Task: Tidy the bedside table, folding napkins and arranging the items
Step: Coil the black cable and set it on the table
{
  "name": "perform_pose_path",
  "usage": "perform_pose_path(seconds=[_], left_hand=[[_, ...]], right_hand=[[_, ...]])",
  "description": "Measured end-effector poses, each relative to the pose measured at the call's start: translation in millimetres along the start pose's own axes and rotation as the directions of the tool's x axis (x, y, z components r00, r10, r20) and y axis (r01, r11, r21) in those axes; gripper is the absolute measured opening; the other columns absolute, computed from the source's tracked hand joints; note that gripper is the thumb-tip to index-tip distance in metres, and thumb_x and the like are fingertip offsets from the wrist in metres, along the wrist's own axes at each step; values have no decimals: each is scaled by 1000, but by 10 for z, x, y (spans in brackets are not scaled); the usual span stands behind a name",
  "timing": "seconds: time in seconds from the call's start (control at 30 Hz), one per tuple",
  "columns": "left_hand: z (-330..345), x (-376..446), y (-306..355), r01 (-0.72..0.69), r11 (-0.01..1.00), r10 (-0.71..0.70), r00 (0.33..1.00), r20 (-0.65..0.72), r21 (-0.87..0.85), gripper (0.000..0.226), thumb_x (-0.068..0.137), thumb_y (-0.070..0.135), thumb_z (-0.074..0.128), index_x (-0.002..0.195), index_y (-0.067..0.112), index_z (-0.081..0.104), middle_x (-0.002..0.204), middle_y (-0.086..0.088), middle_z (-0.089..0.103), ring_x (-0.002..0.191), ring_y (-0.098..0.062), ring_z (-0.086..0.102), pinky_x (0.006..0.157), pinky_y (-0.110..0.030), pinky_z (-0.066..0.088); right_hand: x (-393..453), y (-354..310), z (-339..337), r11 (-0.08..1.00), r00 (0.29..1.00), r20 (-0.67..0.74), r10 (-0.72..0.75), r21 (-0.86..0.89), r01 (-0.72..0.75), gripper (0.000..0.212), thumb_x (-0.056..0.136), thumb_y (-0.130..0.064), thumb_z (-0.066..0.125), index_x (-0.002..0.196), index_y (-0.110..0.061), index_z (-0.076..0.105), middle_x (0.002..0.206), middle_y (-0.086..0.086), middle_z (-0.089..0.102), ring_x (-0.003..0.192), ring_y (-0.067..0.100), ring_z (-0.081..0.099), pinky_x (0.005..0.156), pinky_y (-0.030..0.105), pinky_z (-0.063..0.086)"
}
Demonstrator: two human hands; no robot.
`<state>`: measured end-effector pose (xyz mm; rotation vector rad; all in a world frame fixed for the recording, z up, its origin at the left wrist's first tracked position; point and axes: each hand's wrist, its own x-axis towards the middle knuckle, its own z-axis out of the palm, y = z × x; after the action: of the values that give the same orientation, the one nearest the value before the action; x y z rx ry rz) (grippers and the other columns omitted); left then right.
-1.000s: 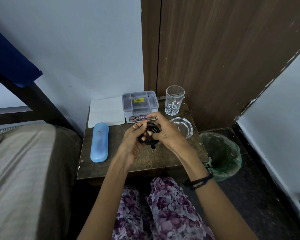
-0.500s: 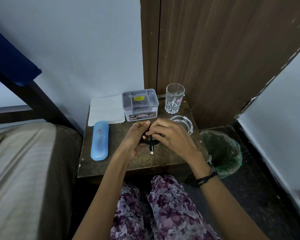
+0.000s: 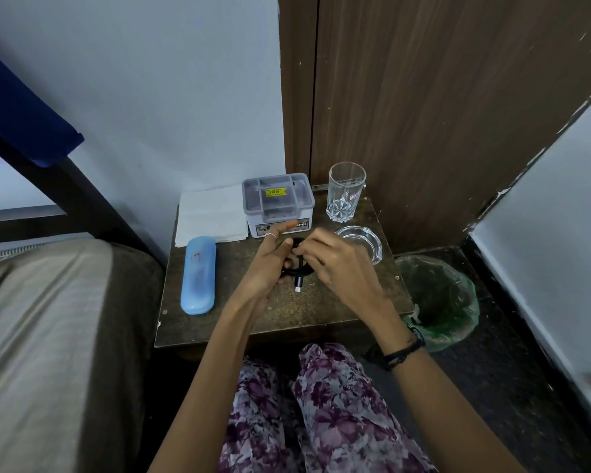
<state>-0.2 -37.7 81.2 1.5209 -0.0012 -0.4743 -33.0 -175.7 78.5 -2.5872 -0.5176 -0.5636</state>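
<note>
Head view: at frame centre, above the surface [image 3: 321,308], the left hand [image 3: 270,264] and right hand [image 3: 335,264] hold a coiled black cable [image 3: 296,269], fingers curled, pinching its loops. Light, springy and limp; likely best gripped across the bundle, plug hanging below.

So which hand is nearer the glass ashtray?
Right. The right hand overlaps the ashtray's near-left rim; the left hand is farther left, across the black cable.

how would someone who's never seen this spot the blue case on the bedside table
Find the brown table between the bed and the wooden door. On its left side, nearest the bed, the case lies in front of the napkins. It is the only blue, long, rounded thing there.
</note>
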Motion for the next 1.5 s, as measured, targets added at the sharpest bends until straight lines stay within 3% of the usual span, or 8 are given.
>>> perform_pose_path(seconds=[0.23,0.4,0.57,0.77,0.87,1.13,1.33,1.5], left_hand=[[8,36,-35,-7,999,7,1000,-8,54,28,100,19,33,123,24,49,67,4,50,42,2,39,36,-9,31],[58,72,0,-50,994,50,999,8,96,27,99,10,32,121,15,48,60,2,50,36,3,44,34,-7,32],[137,87,-38,-103,982,102,995,19,156,25,99,8,30,115,17,48,70,4,51,43,3,49,37,-5,32],[107,137,-145,-117,988,130,983,-131,103,27,98,5,36,123,9,46,77,-3,53,48,-1,50,36,-12,36],[104,110,-225,-155,987,159,969,-188,34,28,97,6,38,124,12,43,79,-2,61,45,4,52,39,-9,38],[176,22,-377,-321,926,355,919,-169,200,38,99,11,34,133,30,35,98,10,60,79,8,59,65,-9,48],[198,-23,-290,-366,904,392,916,-87,223,46,100,10,27,140,32,21,100,5,56,98,-20,58,92,-47,50],[183,-35,-298,-349,910,367,929,-46,223,50,100,9,27,143,33,18,132,-11,47,120,-25,50,103,-53,40]], right_hand=[[127,77,-221,997,958,275,-78,51,66,18,86,-14,64,102,-18,71,116,-5,59,90,12,63,73,32,55],[204,134,-278,990,913,393,-112,-31,135,14,85,-23,65,97,-19,71,109,-4,53,77,9,57,60,21,39],[130,144,-142,985,943,328,-54,-138,104,11,89,-21,59,85,-14,66,97,0,49,67,5,36,56,22,24],[20,80,-19,973,961,171,216,47,-227,11,85,-19,65,96,-17,65,95,-4,57,76,11,60,60,29,50],[-31,25,77,918,914,137,383,51,-392,13,84,-27,67,90,-16,68,87,-5,54,71,10,60,55,15,38],[-45,-130,242,839,842,65,535,69,-539,22,87,-32,63,106,-21,68,90,-3,50,73,18,63,55,21,42],[-60,-205,283,828,837,-29,547,163,-536,22,88,-30,62,104,-14,65,95,1,56,75,18,64,66,34,56],[-72,-217,265,833,842,-21,539,158,-530,23,89,-28,61,110,-20,66,89,-3,51,69,16,62,61,26,53]])
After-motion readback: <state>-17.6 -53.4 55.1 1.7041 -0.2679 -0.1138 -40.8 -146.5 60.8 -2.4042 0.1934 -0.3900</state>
